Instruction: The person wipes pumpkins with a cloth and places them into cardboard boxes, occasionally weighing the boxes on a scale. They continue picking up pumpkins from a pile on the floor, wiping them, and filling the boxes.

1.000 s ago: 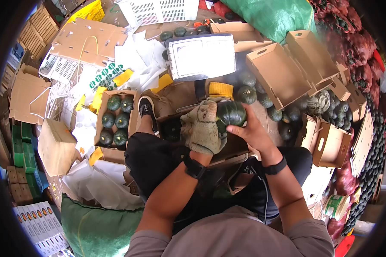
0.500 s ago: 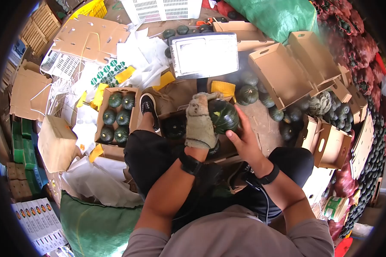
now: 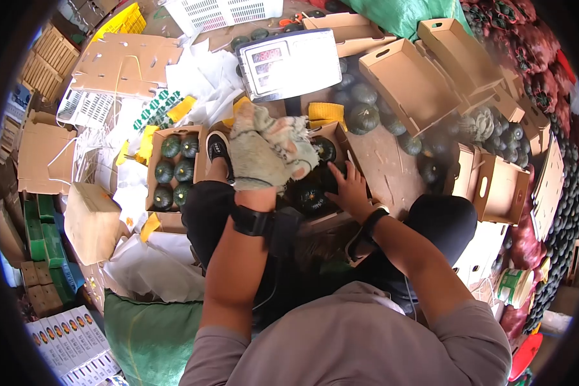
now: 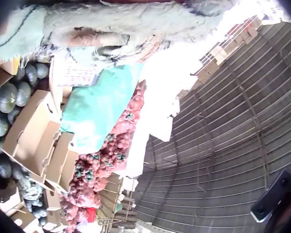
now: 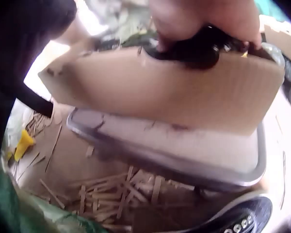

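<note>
In the head view my left hand (image 3: 260, 154), in a worn, frayed work glove, is raised over the left part of a cardboard box (image 3: 360, 164). No squash shows in it, and in the left wrist view a bare fingertip pokes through the frayed glove (image 4: 136, 36). The bare right hand (image 3: 350, 190) reaches into that box with fingers spread, touching a dark green squash beside another squash (image 3: 312, 199). A further squash (image 3: 325, 149) lies at the box's far end. In the right wrist view the box wall (image 5: 160, 92) stands on a metal-rimmed platform (image 5: 184, 160).
To the left stands a second box (image 3: 153, 170) of several squashes. Ahead is a scale display (image 3: 289, 64) with lit red digits. Empty cardboard trays (image 3: 412, 83) and loose squashes (image 3: 363, 119) lie to the right. A shoe (image 3: 219, 151) stands between the two boxes.
Both hands held a squash between them above the box; now they are apart. The left hand has moved left, the right has gone down into the box. Red digits now show on the display.
</note>
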Demonstrator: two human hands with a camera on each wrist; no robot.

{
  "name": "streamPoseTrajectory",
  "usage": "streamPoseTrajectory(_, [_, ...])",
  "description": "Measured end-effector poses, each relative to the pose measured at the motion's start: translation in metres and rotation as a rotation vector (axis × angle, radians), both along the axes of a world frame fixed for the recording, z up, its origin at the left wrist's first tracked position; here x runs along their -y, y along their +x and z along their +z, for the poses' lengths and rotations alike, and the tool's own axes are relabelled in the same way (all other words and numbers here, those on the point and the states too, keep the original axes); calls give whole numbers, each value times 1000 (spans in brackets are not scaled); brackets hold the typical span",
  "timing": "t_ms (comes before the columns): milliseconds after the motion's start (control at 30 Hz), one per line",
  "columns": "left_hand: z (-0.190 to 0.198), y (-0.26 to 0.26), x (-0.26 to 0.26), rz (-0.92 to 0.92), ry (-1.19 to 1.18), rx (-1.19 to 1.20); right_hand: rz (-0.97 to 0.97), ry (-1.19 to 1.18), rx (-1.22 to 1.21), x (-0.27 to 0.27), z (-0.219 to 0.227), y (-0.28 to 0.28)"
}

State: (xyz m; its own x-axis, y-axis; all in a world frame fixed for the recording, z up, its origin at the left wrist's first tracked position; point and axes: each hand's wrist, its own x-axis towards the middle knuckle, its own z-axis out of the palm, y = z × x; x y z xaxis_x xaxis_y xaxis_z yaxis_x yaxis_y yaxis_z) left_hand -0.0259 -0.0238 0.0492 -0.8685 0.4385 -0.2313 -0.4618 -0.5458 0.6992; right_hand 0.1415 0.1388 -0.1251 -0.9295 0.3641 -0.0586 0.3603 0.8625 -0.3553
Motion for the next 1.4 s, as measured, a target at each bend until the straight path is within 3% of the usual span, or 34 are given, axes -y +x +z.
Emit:
streamPoseTrajectory(67, [22, -25, 19, -56, 214, 19, 58, 142, -4, -9, -47, 16])
streamPoseTrajectory(133, [52, -27, 32, -111, 416, 45, 24, 198, -89, -1, -32, 18])
streamPoseTrajectory(167, [98, -12, 35, -3, 186, 48, 3, 224, -130, 5, -21, 20])
streamPoseTrajectory(200, [121, -18, 46, 116, 36, 46, 58, 10, -93, 11, -11, 23])
streamPoseTrajectory(233, [115, -48, 74, -75, 309, -170, 114, -202, -59, 18, 0, 25])
streamPoseTrajectory(267, [133, -56, 89, 13, 244, -222, 173, -411, -26, 24, 9, 27])
streamPoseTrajectory(333, [166, -58, 121, -38, 320, -347, 241, -661, 332, 51, 20, 39])
streamPoseTrajectory(400, [201, -35, 147, -53, 315, -326, 381, -748, 497, 73, -25, 54])
streamPoseTrajectory(467, [225, -26, 178, 101, 250, -336, 199, -1500, 426, 88, 4, 78])
streamPoseTrajectory(533, [237, -26, 199, 203, 220, -373, -66, -1754, 510, 84, 3, 71])
streamPoseTrajectory(567, [240, -23, 203, 173, 236, -396, -230, -1629, 643, 78, -24, 57])
streamPoseTrajectory(600, [238, -24, 209, 206, 269, -400, -397, -1487, 768, 72, -45, 46])
streamPoseTrajectory(700, [230, -8, 202, 471, 229, -267, -651, -1680, 663, 82, -63, 42])
streamPoseTrajectory(733, [221, -10, 204, 541, 232, -237, -755, -1693, 475, 88, -66, 37])
streamPoseTrajectory(800, [178, -40, 244, 248, 521, -304, -943, -1685, 110, 104, -69, 31])
streamPoseTrajectory(867, [147, -55, 267, 544, 392, -249, -982, -1481, 65, 109, -118, 23])
streamPoseTrajectory(900, [133, -53, 274, 564, 442, -236, -993, -1377, 45, 108, -138, 22])
streamPoseTrajectory(933, [121, -49, 279, 582, 494, -225, -960, -1372, 50, 107, -136, 28])
streamPoseTrajectory(967, [120, -38, 289, 392, 441, -299, -930, -1367, 47, 103, -126, 33])
streamPoseTrajectory(1000, [124, -34, 287, 790, 41, -66, -903, -1362, 42, 98, -122, 31])
streamPoseTrajectory(1133, [74, -41, 351, 739, 234, -206, -826, -1386, 45, 96, -118, 20])
streamPoseTrajectory(1267, [66, -42, 370, 765, 278, -252, -632, -1473, -30, 105, -123, -15])
streamPoseTrajectory(1300, [81, -40, 354, 1046, 88, -55, -582, -1479, -50, 108, -123, -25])
streamPoseTrajectory(1400, [83, -48, 353, 1276, -108, -8, -477, -1558, 10, 118, -106, -57])
